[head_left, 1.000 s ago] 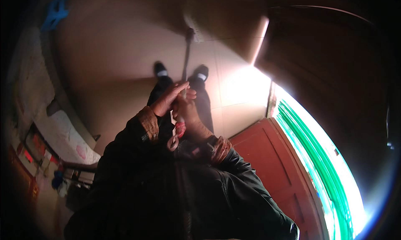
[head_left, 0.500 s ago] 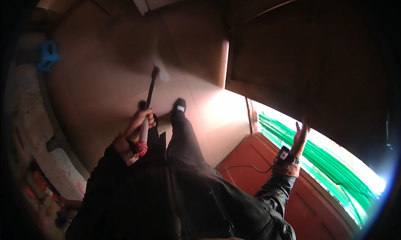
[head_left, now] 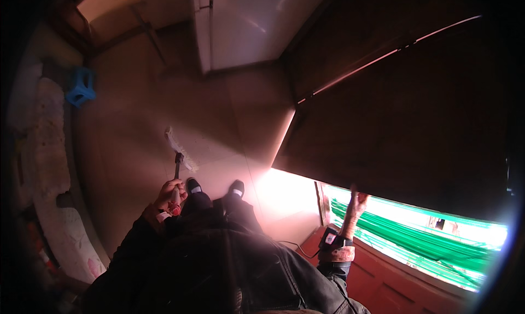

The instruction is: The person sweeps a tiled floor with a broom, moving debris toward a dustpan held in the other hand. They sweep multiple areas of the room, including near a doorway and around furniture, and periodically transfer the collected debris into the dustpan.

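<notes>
Two hands spread wide in the head view: the left hand [head_left: 168,192] keeps a closed grip around a long-handled brush [head_left: 179,157], its head ahead of the shoes [head_left: 236,188], on or just above the floor [head_left: 219,128]. Holding near the red-wrapped end [head_left: 174,209] likely gives reach. The right hand [head_left: 356,204] meets a dark door's [head_left: 399,133] edge, perhaps steadying it; hidden fingertips leave that grip unclear.

Person's left grip [head_left: 169,195] wraps a long-handled brush [head_left: 179,157]; right grip [head_left: 356,204] at edge of dark panel [head_left: 396,139]. Blue stool [head_left: 81,88] upper left.
</notes>
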The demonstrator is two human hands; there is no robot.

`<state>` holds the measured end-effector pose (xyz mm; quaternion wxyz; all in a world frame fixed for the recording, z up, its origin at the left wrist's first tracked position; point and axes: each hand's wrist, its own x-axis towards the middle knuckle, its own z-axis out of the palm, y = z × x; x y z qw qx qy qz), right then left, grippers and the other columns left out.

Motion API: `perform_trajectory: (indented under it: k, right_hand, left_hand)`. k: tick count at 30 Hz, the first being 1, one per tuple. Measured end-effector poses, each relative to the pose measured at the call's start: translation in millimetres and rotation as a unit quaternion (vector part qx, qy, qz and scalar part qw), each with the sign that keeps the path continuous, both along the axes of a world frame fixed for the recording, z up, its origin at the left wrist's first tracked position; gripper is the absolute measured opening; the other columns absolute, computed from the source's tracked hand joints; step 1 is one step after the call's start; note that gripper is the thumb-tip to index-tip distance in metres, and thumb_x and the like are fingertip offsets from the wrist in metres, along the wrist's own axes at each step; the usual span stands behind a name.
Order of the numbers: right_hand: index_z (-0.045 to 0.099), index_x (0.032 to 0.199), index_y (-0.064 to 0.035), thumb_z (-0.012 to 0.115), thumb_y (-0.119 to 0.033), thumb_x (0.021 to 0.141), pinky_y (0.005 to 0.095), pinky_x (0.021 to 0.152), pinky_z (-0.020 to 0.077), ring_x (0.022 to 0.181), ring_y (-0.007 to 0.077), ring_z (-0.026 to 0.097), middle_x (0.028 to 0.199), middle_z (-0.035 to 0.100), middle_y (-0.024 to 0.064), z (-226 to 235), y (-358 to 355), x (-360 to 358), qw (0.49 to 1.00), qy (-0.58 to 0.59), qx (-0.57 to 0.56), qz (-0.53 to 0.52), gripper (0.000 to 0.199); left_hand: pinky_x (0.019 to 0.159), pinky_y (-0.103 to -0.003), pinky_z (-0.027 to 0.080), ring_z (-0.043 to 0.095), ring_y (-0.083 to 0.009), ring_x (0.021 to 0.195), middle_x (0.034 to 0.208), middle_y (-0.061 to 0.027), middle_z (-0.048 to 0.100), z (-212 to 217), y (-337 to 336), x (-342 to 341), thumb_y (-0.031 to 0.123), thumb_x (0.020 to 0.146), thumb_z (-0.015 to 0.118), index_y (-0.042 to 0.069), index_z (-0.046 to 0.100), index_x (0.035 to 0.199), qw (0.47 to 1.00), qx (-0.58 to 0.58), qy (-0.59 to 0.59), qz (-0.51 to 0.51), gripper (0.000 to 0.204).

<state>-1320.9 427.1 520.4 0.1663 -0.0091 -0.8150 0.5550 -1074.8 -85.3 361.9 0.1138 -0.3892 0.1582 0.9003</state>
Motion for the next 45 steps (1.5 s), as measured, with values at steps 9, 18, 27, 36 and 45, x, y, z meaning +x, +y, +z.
perform_trajectory:
  k: [9,18,27,36,45]
  right_hand:
    - [0.057,0.098,-0.0007,0.078,-0.021,0.06,0.0308,0.075,0.0436,0.081,0.0181,0.056,0.086,0.061,0.0088,41,-133,-49,0.987,0.067,0.128,0.069,0.047]
    - [0.057,0.097,0.0011,0.072,-0.022,0.062,0.0334,0.075,0.0433,0.083,0.021,0.055,0.09,0.059,0.0112,73,-177,-125,0.971,0.03,0.139,0.19,0.045]
    - [0.027,0.126,0.0025,0.071,-0.037,0.062,0.0458,0.096,0.025,0.116,0.0377,0.031,0.123,0.032,0.0239,41,-283,-162,0.96,0.202,0.166,0.097,0.087]
    - [0.007,0.129,0.0087,0.069,-0.028,0.058,0.0444,0.097,0.026,0.114,0.0409,0.031,0.121,0.031,0.0287,75,-374,-174,0.971,0.132,0.196,0.028,0.101]
    - [0.006,0.129,0.0069,0.078,-0.038,0.052,0.0443,0.094,0.0311,0.113,0.0393,0.031,0.123,0.029,0.0268,84,-417,-206,0.978,0.122,0.17,-0.026,0.114]
  left_hand:
    - [0.051,-0.026,0.039,0.041,-0.0121,0.047,0.06,0.0006,0.04,-18,-7,0,0.01,0.081,0.049,0.01,0.043,0.071,0.993,-0.057,-0.039,0.097,0.012]
    - [0.056,-0.03,0.042,0.044,-0.0112,0.048,0.06,0.0006,0.042,-13,-1,8,0.012,0.082,0.05,0.01,0.043,0.069,0.992,-0.027,-0.025,0.121,0.015]
    - [0.06,-0.034,0.048,0.049,-0.0157,0.053,0.063,-0.0049,0.046,-56,-14,15,0.016,0.084,0.049,0.004,0.043,0.072,0.975,-0.161,0.128,0.081,0.018]
    - [0.061,-0.031,0.043,0.046,-0.0135,0.049,0.055,0.0003,0.048,-64,-9,-9,0.017,0.084,0.05,0.004,0.049,0.075,0.989,0.032,-0.022,0.14,0.016]
    - [0.068,-0.03,0.046,0.052,-0.0194,0.068,0.083,-0.0063,0.052,-83,37,6,0.021,0.084,0.052,0.003,0.047,0.097,0.959,0.132,0.214,0.13,0.022]
